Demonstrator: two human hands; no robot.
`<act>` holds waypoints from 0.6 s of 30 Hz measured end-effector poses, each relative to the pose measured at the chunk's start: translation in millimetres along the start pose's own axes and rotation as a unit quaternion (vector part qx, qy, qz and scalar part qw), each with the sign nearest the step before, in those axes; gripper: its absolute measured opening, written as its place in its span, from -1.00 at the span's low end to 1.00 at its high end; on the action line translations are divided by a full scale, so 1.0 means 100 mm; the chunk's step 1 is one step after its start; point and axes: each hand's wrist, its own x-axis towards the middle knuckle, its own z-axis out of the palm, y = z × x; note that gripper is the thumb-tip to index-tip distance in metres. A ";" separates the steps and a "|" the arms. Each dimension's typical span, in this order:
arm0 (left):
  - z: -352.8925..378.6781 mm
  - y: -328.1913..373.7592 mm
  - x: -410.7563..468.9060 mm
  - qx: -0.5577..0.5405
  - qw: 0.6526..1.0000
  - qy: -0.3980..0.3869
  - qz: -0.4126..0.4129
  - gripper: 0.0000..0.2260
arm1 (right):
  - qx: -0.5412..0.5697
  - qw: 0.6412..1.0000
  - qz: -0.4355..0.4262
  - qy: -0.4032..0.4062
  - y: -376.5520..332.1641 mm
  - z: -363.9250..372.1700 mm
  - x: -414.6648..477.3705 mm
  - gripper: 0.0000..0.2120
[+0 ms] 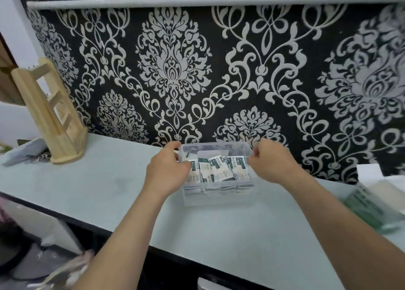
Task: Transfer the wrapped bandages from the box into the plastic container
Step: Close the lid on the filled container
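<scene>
A clear plastic container (217,196) stands on the pale counter against the patterned wall. Several wrapped bandages (221,169) with white and dark green wrappers stand packed inside it. My left hand (167,165) grips the container's left rim, thumb inside and fingers curled over the edge. My right hand (268,160) grips the right rim in the same way. The green and white box (379,206) lies blurred at the right edge of the counter.
A wooden rack (52,114) stands at the back left of the counter, with a grey pouch (26,151) beside it. The counter's dark front edge (153,252) runs diagonally below my arms. Bags and clutter sit lower left under the counter.
</scene>
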 end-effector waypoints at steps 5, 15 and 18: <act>0.49 0.15 -0.27 -0.017 0.999 -0.047 0.004 -0.53 | -0.031 0.997 0.059 -0.029 0.50 -0.15 -0.23 -0.89; 1.18 0.41 -0.54 -0.039 0.991 -0.124 0.016 -0.52 | -0.028 0.992 0.123 -0.016 1.28 -0.15 -0.60 -0.77; 1.16 0.39 -0.53 -0.072 0.987 -0.143 0.014 -0.56 | -0.047 0.989 0.138 0.005 1.25 -0.10 -0.63 -0.81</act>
